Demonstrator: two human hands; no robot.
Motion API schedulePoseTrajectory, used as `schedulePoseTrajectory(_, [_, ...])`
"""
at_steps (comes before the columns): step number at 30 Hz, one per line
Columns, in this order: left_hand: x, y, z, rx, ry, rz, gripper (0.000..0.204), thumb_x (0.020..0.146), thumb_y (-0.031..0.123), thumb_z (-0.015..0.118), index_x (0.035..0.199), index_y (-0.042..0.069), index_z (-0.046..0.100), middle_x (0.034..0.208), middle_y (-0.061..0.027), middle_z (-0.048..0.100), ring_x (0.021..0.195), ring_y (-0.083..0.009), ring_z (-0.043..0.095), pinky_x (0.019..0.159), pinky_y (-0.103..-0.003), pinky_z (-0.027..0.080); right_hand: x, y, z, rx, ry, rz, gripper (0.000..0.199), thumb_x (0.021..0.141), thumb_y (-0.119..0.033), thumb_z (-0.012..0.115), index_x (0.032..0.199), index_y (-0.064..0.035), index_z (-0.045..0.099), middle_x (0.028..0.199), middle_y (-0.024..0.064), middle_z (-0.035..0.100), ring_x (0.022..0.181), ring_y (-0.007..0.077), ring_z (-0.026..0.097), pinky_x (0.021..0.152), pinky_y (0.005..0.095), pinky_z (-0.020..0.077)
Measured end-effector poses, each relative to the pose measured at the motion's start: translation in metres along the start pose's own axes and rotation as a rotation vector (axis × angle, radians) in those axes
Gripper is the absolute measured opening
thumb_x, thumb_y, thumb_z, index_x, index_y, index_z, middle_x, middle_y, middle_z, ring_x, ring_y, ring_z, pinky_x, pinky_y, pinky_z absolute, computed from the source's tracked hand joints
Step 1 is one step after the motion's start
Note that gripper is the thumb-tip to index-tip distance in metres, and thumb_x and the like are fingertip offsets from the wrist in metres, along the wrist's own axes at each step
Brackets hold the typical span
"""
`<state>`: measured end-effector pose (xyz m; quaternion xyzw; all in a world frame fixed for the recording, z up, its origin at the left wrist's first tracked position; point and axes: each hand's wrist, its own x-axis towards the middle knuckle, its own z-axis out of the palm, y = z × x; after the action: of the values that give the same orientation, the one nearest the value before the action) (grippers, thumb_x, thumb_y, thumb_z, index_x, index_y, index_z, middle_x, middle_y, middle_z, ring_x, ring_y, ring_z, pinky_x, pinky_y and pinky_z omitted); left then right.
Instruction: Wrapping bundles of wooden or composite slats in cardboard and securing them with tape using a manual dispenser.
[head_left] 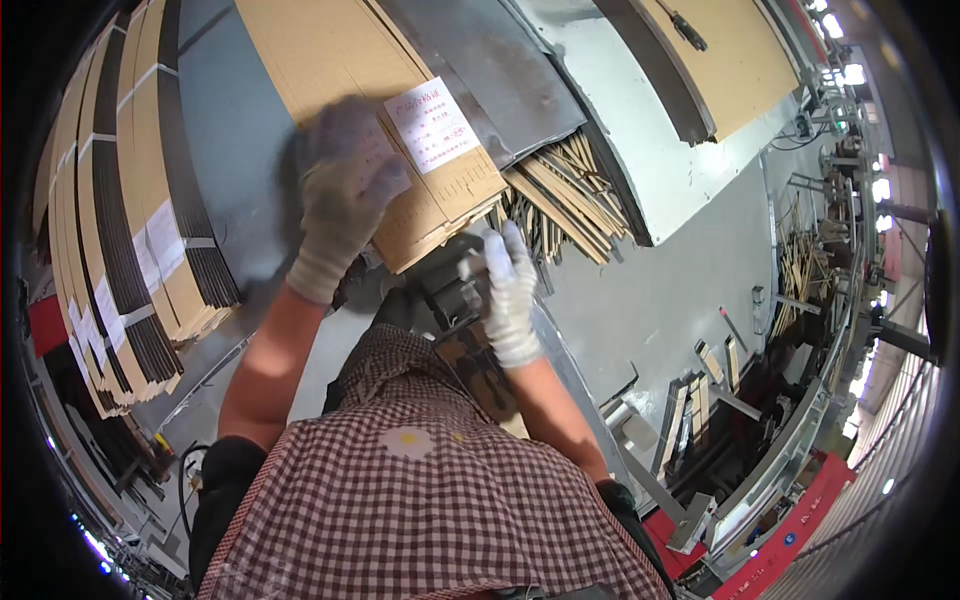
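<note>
My left hand (340, 205), in a pale knit glove, is over the near end of a stack of long brown cardboard strips (320, 50). Its fingers are blurred, with the thumb spread away from them. Between thumb and fingers shows a shaded paper label (385, 165); whether the hand touches it I cannot tell. Beside it a white printed label (433, 125) lies on the strips. My right hand (508, 295), gloved too, is just off the stack's near right corner. Its fingers are loosely bent and apart, with nothing visible in them.
Strapped bundles of long strips (150, 200) stand at the left on a grey metal table (225, 120). Loose thin offcuts (570, 195) jut out right of the stack. Farther right, a brown board (740, 70) and a screwdriver (688, 32) lie on a white surface (650, 160).
</note>
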<state>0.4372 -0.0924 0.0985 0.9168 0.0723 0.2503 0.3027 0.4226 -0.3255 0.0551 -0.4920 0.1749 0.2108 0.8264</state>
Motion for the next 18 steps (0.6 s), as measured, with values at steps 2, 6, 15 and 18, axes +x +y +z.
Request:
schedulePoseTrajectory(2, [-0.024, -0.008, 0.002, -0.367, 0.258, -0.360, 0.064, 0.089, 0.018, 0.075, 0.143, 0.000, 0.046, 0.134, -0.0146, 0.058, 0.124, -0.0241, 0.055, 0.104, -0.038, 0.047, 0.019, 0.011, 0.018, 0.066, -0.115, 0.091, 0.054, 0.092, -0.026, 0.076, 0.135, -0.0021, 0.052, 0.104, 0.0013, 0.063, 0.083, 0.0106, 0.061, 0.066, 0.0236, 0.0507])
schedulePoseTrajectory(6, [-0.036, -0.008, 0.017, -1.149, 0.246, -0.937, 0.066, 0.083, 0.014, 0.083, 0.137, 0.000, 0.047, 0.124, -0.0112, 0.061, 0.111, -0.0198, 0.063, 0.097, -0.032, 0.053, 0.031, 0.026, 0.051, 0.133, -0.069, 0.089, 0.068, 0.091, -0.040, 0.076, 0.141, -0.0029, 0.047, 0.125, 0.0079, 0.061, 0.106, 0.0185, 0.061, 0.087, 0.0315, 0.0511])
schedulePoseTrajectory(15, [-0.050, -0.022, 0.049, -1.097, 0.262, -0.997, 0.056, 0.081, 0.009, 0.081, 0.128, -0.001, 0.053, 0.116, -0.0108, 0.065, 0.101, -0.0201, 0.065, 0.090, -0.034, 0.055, 0.025, 0.016, 0.054, 0.114, -0.154, 0.263, 0.081, 0.090, -0.047, 0.074, 0.149, -0.0033, 0.040, 0.143, 0.0145, 0.054, 0.130, 0.0282, 0.055, 0.108, 0.0440, 0.0470])
schedulePoseTrajectory(18, [-0.074, 0.002, 0.044, -1.031, 0.249, -0.961, 0.053, 0.081, 0.009, 0.080, 0.126, -0.001, 0.054, 0.115, -0.0111, 0.066, 0.101, -0.0205, 0.066, 0.089, -0.034, 0.056, 0.008, 0.015, 0.030, 0.004, -0.160, 0.309, 0.076, 0.093, -0.052, 0.069, 0.146, -0.0038, 0.044, 0.139, 0.0148, 0.057, 0.124, 0.0270, 0.059, 0.104, 0.0419, 0.0490])
